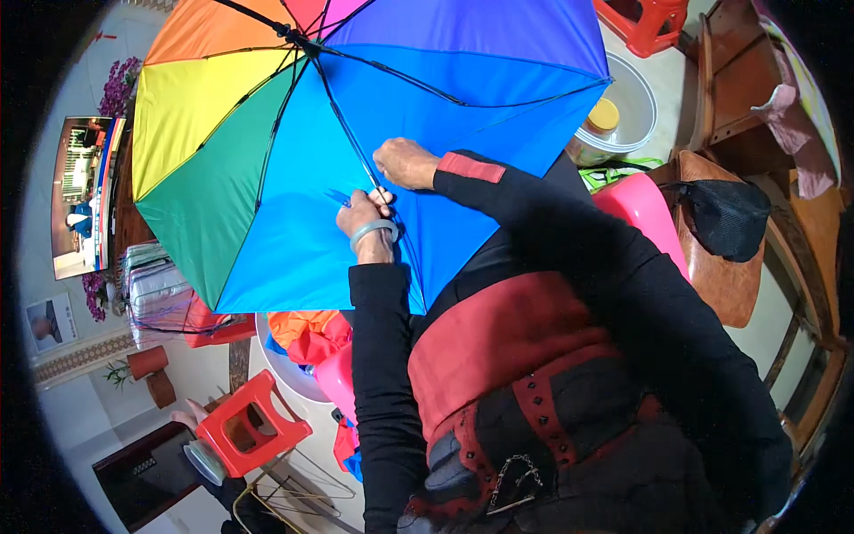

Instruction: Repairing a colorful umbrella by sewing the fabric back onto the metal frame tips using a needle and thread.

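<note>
Rainbow umbrella (374, 116) spread open, inner side showing

It fills the view from about 9 to 1 o'clock, its hub (298, 37) at 11. Beyond it a lit screen (80, 191) stands at 9, a red stool (245, 400) between 7 and 8, a pale tub (627, 93) at 2. The left hand (359, 214), toward 10 from centre, pinches a thin rib (349, 125). The right hand (407, 165), just beside it toward 1, is curled closed; whether it holds anything cannot be told. A pale bangle (372, 228) circles the left wrist (375, 254); a small blue tip (339, 198) shows at the fingers
</note>
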Demonstrator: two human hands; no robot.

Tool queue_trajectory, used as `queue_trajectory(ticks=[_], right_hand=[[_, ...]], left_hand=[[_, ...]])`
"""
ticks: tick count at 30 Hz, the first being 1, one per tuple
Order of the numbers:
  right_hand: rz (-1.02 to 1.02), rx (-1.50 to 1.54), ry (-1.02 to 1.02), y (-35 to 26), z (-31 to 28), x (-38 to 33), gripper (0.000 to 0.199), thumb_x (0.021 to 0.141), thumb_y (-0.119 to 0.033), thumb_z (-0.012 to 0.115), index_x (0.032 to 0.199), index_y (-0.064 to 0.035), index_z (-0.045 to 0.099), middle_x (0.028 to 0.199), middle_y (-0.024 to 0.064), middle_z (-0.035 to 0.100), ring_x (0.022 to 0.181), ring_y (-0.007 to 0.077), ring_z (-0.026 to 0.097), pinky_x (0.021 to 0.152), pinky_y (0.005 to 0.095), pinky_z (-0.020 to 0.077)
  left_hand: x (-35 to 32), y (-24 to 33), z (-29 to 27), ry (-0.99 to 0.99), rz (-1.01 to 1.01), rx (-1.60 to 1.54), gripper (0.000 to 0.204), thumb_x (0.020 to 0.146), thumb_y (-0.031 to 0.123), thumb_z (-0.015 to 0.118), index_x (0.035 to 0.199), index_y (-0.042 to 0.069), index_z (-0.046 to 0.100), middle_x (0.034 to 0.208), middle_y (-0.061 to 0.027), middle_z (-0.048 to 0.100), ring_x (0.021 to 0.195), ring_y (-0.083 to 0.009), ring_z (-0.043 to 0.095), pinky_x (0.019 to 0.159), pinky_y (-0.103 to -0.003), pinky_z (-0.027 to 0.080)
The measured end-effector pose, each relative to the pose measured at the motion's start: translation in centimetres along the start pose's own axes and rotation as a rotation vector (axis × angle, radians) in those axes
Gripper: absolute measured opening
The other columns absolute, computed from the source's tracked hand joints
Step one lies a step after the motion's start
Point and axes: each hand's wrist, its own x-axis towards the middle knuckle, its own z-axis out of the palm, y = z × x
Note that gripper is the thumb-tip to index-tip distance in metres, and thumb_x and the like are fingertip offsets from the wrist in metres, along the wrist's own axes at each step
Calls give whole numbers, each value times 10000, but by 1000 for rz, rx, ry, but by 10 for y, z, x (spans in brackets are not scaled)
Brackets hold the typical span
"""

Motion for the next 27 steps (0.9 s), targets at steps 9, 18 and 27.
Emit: queue_trajectory(ticks=[9, 18, 27], right_hand=[[377, 373, -340, -6, -17, 0, 87, 712, -5, 477, 773, -19, 537, 567, 107, 548, 408, 182, 539, 371, 299, 448], [319, 329, -365, -7, -14, 1, 109, 753, -37, 446, 713, -26, 547, 567, 112, 548, 401, 192, 534, 344, 303, 429], [-73, -144, 33, 4, -18, 13, 94, 702, -87, 513, 711, -20, 578, 677, 175, 585, 674, 305, 598, 547, 403, 480]], left_hand=[[15, -3, -15, -175, -24, 104, 216, 846, 82, 421, 686, -63, 439, 630, -189, 564, 430, -193, 489, 386, -258, 367], [22, -3, -16, -284, -76, 120, 205, 836, 101, 461, 697, -50, 471, 604, -145, 555, 466, -184, 506, 409, -257, 372], [12, -7, -6, -119, 63, 148, 169, 813, 77, 476, 684, -30, 456, 577, -123, 541, 405, -172, 496, 322, -240, 341]])
